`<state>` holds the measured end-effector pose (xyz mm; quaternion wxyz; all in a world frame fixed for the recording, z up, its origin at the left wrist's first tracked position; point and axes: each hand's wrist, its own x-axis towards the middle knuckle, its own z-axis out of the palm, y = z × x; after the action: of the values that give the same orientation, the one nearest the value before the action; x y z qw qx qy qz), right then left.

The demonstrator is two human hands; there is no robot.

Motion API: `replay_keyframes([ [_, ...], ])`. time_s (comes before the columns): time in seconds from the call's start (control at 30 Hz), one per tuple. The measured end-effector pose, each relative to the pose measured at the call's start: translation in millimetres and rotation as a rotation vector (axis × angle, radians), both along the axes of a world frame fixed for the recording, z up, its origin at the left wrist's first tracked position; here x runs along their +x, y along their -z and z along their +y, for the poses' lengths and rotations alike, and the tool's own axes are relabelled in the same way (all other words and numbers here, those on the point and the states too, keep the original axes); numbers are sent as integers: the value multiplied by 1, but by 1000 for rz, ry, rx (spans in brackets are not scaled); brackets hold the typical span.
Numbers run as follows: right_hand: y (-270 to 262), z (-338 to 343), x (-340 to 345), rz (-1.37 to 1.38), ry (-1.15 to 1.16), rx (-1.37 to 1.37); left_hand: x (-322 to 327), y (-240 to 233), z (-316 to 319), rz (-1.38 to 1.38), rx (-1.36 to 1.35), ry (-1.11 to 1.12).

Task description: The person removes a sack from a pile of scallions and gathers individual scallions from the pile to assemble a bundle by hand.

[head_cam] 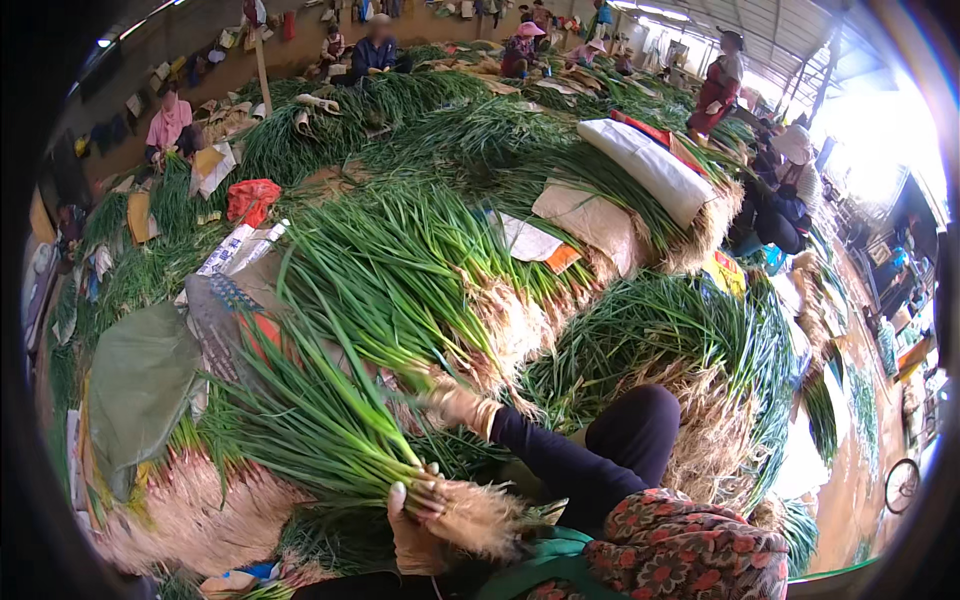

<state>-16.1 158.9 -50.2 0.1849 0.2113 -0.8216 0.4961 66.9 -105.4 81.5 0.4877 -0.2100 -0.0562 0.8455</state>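
Observation:
My left hand, in a pale glove, is closed around a bunch of green onions. Their white stems and bushy roots point right, and the long leaves fan to the upper left. Farther forward, my right hand, also gloved and below a dark sleeve, is blurred by motion. It is at the near edge of a large heap of green onions, by the root ends. Whether its fingers hold a stalk cannot be made out.
More onions lie by my raised right knee. Roots of another heap show at lower left under a green sheet. A white sack covers a bundle ahead. Several people sit farther off; one person stands.

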Motion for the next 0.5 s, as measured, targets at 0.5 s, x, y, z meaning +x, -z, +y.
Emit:
replay_keyframes([
  [0.5,-64,-119,50,-1196,182,-1421,-9,44,-14,444,-321,-130],
])
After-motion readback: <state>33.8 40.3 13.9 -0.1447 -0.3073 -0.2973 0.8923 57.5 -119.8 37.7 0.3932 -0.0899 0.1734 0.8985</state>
